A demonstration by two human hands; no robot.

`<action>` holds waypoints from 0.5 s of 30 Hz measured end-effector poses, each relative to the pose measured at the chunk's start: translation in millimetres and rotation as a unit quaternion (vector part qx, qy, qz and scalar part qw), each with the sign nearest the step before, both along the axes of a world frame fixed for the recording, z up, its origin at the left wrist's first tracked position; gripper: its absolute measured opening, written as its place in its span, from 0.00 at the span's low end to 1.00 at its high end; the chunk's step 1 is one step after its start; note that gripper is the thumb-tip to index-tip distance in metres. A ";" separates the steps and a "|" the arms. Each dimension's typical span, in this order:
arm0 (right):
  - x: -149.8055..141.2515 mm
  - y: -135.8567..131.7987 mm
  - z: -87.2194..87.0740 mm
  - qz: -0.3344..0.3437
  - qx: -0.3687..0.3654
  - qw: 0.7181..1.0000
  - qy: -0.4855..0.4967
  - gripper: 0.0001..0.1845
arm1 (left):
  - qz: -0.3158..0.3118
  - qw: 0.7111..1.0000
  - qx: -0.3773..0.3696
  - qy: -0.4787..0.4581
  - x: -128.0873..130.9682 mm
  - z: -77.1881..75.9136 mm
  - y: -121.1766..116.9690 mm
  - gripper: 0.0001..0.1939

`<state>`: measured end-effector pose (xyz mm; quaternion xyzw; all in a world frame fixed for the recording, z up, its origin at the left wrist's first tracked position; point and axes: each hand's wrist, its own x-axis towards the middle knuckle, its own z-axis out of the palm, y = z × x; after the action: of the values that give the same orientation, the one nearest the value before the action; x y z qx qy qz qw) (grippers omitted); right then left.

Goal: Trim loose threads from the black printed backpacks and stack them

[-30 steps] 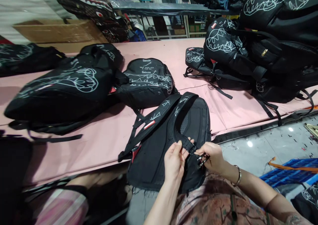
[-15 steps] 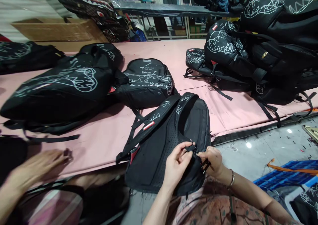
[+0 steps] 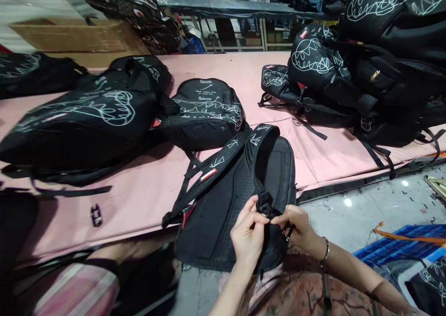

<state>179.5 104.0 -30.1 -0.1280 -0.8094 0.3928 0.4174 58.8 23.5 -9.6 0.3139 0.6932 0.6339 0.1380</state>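
Note:
A black backpack [image 3: 223, 232] lies back side up at the table's near edge, its padded shoulder straps facing me. My left hand [image 3: 248, 232] is closed, pinching the lower end of the right-side shoulder strap [image 3: 257, 160] near its bunched webbing [image 3: 266, 207]. Close beside it, my right hand [image 3: 296, 222] pinches the same webbing between thumb and finger. A small dark tool with shiny edges [image 3: 287, 231], looking like thread snips, is tucked in my right palm, mostly hidden. The fingertips of both hands nearly meet.
Printed black backpacks lie on the pink table [image 3: 216, 65], including one [image 3: 207, 114] just beyond mine and a pile [image 3: 376, 74] at right. A small dark tool [image 3: 96, 216] rests at left, near a seated person's leg [image 3: 80, 288]. A blue crate [image 3: 393, 241] stands on the floor.
Both hands shifted slightly down along the strap webbing, and the fingertips came together. Another person's hand came in at left, then withdrew, leaving the small dark tool on the table.

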 end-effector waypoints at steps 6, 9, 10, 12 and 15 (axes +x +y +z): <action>2.2 -0.8 -3.2 -0.027 -0.247 0.968 -0.026 0.08 | -0.009 1.000 0.020 0.013 -5.4 -14.3 0.7 0.10; 6.2 9.3 -1.3 -0.015 -0.309 0.948 -0.071 0.12 | 0.006 1.000 0.028 0.000 -4.3 -16.8 -0.3 0.10; 8.4 13.1 1.2 -0.001 -0.310 0.947 -0.084 0.12 | 0.008 1.000 0.029 -0.005 -3.7 -16.8 -0.5 0.10; 12.9 19.6 8.0 0.019 -0.294 0.950 -0.102 0.12 | 0.007 0.999 0.029 -0.013 -2.8 -16.1 -0.6 0.10; 16.9 24.5 17.8 -0.001 -0.246 0.961 -0.123 0.13 | 0.004 0.999 0.024 -0.033 -2.1 -15.0 -0.5 0.10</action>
<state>196.4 128.5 -12.3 -0.2747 -0.7326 0.5607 0.2708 56.7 23.0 -24.7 0.2933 0.6739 0.6611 0.1510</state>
